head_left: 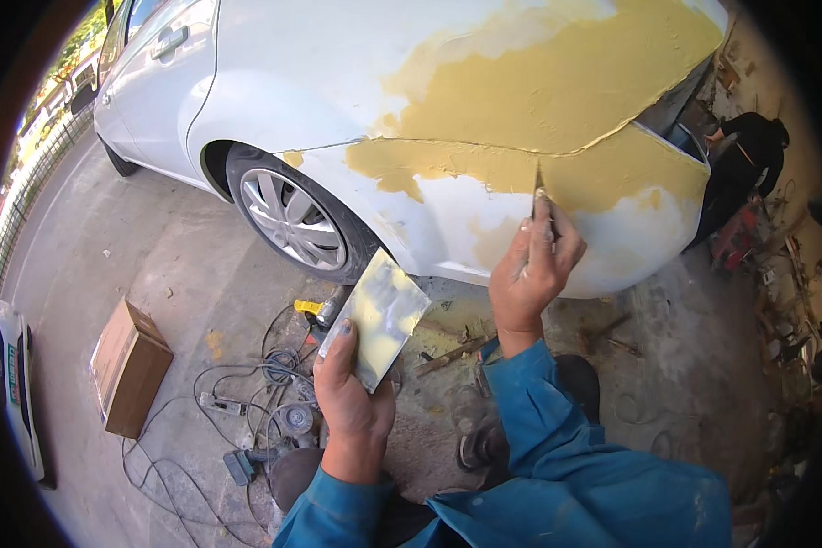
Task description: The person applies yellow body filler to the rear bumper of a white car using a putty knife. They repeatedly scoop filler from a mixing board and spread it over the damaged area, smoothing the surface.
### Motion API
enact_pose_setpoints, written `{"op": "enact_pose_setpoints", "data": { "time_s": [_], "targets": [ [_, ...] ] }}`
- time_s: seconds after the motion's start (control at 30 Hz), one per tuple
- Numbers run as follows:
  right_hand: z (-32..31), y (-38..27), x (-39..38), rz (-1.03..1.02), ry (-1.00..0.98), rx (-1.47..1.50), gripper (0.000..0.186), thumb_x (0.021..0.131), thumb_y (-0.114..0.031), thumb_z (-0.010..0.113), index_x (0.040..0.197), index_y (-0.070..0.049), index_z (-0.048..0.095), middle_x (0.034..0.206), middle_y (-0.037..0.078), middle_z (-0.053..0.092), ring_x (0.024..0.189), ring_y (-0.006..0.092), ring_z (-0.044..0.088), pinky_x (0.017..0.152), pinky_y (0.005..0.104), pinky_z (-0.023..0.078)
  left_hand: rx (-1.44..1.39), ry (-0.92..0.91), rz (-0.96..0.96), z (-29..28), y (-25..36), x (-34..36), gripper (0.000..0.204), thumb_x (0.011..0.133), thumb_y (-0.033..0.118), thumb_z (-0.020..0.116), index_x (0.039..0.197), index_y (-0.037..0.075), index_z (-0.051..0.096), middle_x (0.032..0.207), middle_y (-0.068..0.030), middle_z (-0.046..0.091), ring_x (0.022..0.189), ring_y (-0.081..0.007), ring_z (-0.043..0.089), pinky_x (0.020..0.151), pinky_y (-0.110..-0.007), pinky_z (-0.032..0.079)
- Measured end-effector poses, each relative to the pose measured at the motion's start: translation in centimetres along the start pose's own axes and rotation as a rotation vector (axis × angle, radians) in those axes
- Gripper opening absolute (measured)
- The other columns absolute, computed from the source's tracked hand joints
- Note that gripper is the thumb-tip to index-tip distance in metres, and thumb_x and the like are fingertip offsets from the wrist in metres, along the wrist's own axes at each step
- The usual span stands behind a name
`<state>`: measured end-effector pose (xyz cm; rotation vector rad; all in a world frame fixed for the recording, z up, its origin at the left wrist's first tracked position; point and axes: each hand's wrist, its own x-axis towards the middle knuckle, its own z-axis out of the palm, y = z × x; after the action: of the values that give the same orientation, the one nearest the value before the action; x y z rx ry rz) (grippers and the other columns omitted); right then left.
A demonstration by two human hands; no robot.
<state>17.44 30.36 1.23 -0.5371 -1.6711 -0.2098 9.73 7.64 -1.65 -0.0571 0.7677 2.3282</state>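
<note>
My right hand [537,265] is closed round the handle of a thin putty knife [538,175], its blade touching or very near the yellow filler on the car's rear corner. Yellow filler [521,91] covers much of the white car's [310,82] rear quarter and the bumper [457,210] below the seam, with patchy edges. In my left hand [352,393] is a flat rectangular mixing board [384,315], tilted, smeared with pale yellow filler. The thumb presses on its face near the lower left corner, and the board stands apart from the car.
The rear wheel [292,219] is just beyond the board. Tangled cables [283,365] and power tools [295,420] lie on the floor near a cardboard box [132,365]. At far right a person in dark clothes [749,164] bends beside the car. Another vehicle [14,393] shows at far left.
</note>
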Motion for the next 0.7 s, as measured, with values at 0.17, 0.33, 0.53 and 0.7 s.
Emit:
{"op": "enact_pose_setpoints", "data": {
  "time_s": [0.17,0.33,0.53,0.7],
  "targets": [
    [-2.6,3.5,2.8,-0.001,0.139,-0.204,0.043,0.107,0.002,0.065,0.150,-0.004,0.069,0.138,0.017,0.065,0.119,0.0359,0.058,0.104,0.0461,0.048,0.002,0.022,-0.037,0.3,0.0,-0.4,0.043,0.109,0.027,0.063,0.143,0.003,0.065,0.129,-0.0107,0.077,0.108,-0.0259,0.076,0.081,-0.041,0.060],
    [-0.4,4.1,2.0,0.037,0.094,-0.186,0.049,0.103,0.003,0.070,0.151,-0.006,0.069,0.142,0.018,0.065,0.122,0.0362,0.057,0.106,0.0478,0.047,-0.009,-0.004,-0.060,0.5,0.1,-0.4,0.041,0.109,0.027,0.063,0.142,0.003,0.066,0.128,-0.0106,0.077,0.107,-0.0254,0.076,0.081,-0.041,0.059],
    [2.4,2.7,-0.6,0.047,-0.011,-0.093,0.053,0.098,-0.004,0.077,0.150,-0.010,0.070,0.144,0.018,0.064,0.118,0.0345,0.057,0.109,0.0509,0.042,-0.023,0.026,-0.044,-0.3,0.3,0.4,0.039,0.110,0.027,0.062,0.139,0.002,0.066,0.123,-0.0109,0.079,0.102,-0.0259,0.077,0.076,-0.040,0.060],
    [3.9,1.5,-1.5,0.066,-0.042,-0.059,0.054,0.096,-0.005,0.080,0.149,-0.011,0.072,0.142,0.016,0.063,0.114,0.0315,0.056,0.108,0.0499,0.041,-0.045,0.052,-0.046,-0.3,0.6,0.7,0.039,0.110,0.027,0.062,0.139,0.001,0.066,0.121,-0.0115,0.079,0.098,-0.0263,0.077,0.074,-0.041,0.060]
  ]
}}
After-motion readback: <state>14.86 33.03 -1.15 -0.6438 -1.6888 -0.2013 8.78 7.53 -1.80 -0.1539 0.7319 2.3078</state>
